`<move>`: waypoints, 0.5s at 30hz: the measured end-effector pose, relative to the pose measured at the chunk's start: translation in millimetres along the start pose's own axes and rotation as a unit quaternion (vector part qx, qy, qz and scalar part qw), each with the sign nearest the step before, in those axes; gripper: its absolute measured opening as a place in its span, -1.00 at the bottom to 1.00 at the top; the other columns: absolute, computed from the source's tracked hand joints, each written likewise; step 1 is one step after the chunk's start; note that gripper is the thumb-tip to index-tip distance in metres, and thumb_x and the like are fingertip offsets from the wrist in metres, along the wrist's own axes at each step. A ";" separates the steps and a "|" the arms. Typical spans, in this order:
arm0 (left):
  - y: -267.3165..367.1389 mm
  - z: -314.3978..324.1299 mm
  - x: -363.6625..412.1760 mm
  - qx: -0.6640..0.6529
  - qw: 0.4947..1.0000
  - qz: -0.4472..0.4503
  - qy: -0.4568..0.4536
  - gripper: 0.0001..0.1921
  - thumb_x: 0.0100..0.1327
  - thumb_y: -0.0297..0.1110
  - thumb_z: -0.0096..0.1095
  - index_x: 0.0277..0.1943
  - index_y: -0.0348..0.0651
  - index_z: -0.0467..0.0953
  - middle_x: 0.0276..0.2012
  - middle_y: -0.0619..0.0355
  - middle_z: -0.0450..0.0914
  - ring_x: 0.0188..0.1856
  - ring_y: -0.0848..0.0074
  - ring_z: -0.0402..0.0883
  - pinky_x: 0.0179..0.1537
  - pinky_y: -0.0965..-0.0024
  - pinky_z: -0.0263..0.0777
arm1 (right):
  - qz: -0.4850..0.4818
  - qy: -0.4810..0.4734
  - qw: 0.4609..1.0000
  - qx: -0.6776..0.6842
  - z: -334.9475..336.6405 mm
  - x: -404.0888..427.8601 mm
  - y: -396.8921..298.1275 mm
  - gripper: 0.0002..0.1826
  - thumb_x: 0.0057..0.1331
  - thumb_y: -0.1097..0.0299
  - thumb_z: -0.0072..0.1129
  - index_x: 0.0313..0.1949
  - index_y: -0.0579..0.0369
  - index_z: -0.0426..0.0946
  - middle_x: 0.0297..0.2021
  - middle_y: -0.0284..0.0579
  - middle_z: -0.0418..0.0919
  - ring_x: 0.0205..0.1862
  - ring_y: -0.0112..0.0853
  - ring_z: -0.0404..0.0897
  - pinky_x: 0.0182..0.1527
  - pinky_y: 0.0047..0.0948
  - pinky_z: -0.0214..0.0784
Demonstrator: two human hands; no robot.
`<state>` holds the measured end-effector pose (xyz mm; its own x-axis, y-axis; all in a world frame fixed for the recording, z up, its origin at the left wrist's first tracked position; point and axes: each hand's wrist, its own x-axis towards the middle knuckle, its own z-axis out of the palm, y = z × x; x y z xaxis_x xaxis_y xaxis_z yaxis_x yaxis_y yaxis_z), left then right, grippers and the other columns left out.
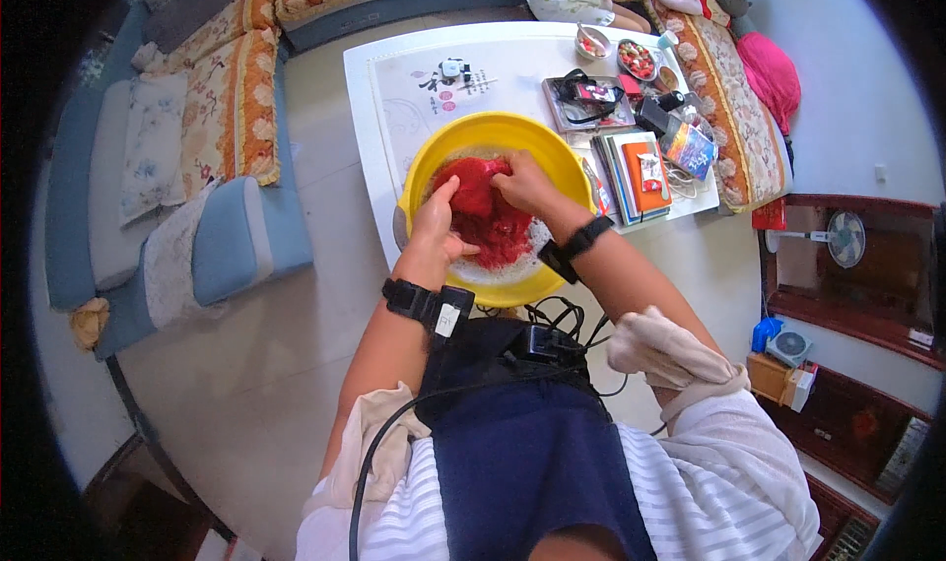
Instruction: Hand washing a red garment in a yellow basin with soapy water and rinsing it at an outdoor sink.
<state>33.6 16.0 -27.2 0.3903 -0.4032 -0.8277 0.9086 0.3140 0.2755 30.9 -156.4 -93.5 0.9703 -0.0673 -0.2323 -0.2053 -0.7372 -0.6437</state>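
Note:
A yellow plastic basin [488,128] stands at the near edge of a white table. Inside it, wet red cloth [480,206] lies in sudsy water [528,262]. My left hand [437,225] is at the cloth's left side, fingers spread, thumb apart and touching the fabric; no grip shows. Across the basin, my right hand [523,182] pinches a fold near the cloth's upper right. Black bands with small devices are strapped round both wrists.
On the table [384,81], books [628,169], a tray of small items [584,121] and food bowls [637,60] stand to the right. Another person sits beyond the far edge. Black cables [569,313] hang between my body and the basin.

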 end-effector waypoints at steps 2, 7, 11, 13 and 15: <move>-0.4 -18.6 15.6 -0.056 0.997 0.004 -0.056 -0.45 0.32 0.09 -0.04 0.21 -0.12 0.31 0.15 -0.01 0.40 0.18 0.07 0.35 0.16 -0.22 0.16 | -0.016 0.013 0.981 0.193 -4.8 -32.8 -46.8 -0.66 0.10 0.37 0.08 -0.13 0.24 0.43 -0.20 0.22 0.47 -0.12 -0.05 0.50 0.00 -0.28 0.33; -20.1 -31.3 60.9 -0.047 0.987 0.041 -0.148 -0.52 0.39 0.03 -0.15 0.10 -0.20 0.39 -0.04 0.01 0.53 -0.06 0.28 0.56 -0.02 0.23 0.49 | -0.141 0.088 0.967 0.193 -0.1 -74.0 -83.8 -0.73 0.13 0.32 0.17 -0.23 0.20 0.42 -0.24 0.13 0.45 -0.13 -0.06 0.47 -0.04 -0.25 0.31; -44.1 19.3 35.7 -0.066 0.988 0.103 -0.096 -0.61 0.43 -0.07 -0.15 0.11 -0.15 0.38 -0.01 0.03 0.52 -0.01 0.24 0.53 0.01 0.06 0.46 | 0.096 0.148 0.970 0.169 -19.1 -31.5 -29.9 -0.69 0.19 0.16 0.22 -0.36 0.20 0.53 -0.36 0.13 0.51 -0.25 0.01 0.51 -0.22 -0.21 0.35; -33.6 19.4 41.5 -0.149 0.983 0.053 -0.095 -0.62 0.42 -0.08 -0.13 0.12 -0.12 0.38 -0.01 0.03 0.52 0.00 0.24 0.53 0.02 0.02 0.45 | 0.085 0.162 0.974 0.130 -10.0 -38.6 -38.4 -0.69 0.24 0.14 0.17 -0.37 0.19 0.57 -0.39 0.13 0.53 -0.31 0.00 0.53 -0.26 -0.21 0.37; -28.3 -19.8 65.5 -0.122 0.981 0.143 -0.037 -0.64 0.41 -0.10 -0.08 0.10 -0.13 0.38 -0.02 0.02 0.52 -0.02 0.25 0.53 0.05 0.09 0.43 | -0.054 0.169 0.962 0.206 13.6 -59.7 -83.7 -0.70 0.25 0.13 0.15 -0.35 0.15 0.57 -0.41 0.14 0.54 -0.34 0.02 0.53 -0.27 -0.20 0.39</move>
<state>30.6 -2.3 -98.9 0.6429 -0.3270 -0.6927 0.7007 0.6165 0.3592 -11.6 -81.5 -35.6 0.9608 -0.2712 0.0573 -0.0668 -0.4271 -0.9018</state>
